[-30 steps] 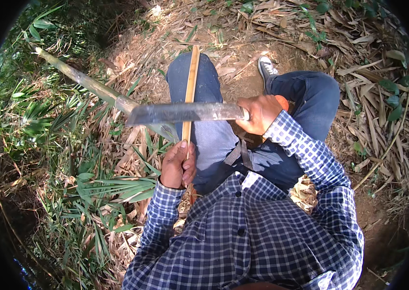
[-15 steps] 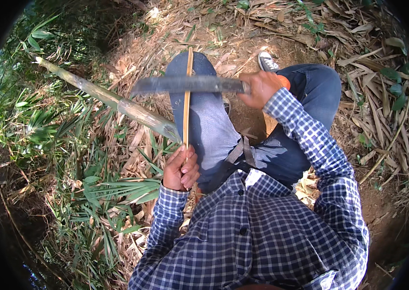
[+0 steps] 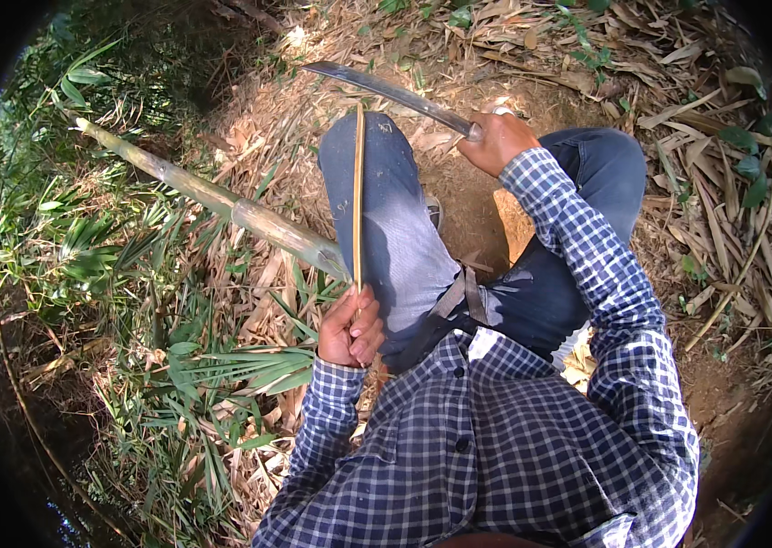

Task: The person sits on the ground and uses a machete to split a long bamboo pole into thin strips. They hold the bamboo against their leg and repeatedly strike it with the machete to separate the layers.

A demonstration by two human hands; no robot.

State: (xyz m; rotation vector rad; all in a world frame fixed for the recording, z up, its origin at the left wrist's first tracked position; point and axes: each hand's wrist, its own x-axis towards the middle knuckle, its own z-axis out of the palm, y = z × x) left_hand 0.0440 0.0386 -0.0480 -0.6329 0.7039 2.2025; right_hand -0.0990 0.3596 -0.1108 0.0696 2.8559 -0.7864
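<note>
ok so I count two hands (image 3: 350,327) (image 3: 498,144), one machete (image 3: 388,90), one thin split strip (image 3: 358,196), one thick pole (image 3: 208,194) and two denim-covered knees (image 3: 336,155) (image 3: 607,171).

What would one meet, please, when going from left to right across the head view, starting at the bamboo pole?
Bamboo pole → thin strip → right grip → right knee.

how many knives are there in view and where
1: a long knife in the right grip, its blade angled toward the upper left of the picture. The left grip holds a thin strip instead. Others could be hidden under the leaves.
</note>
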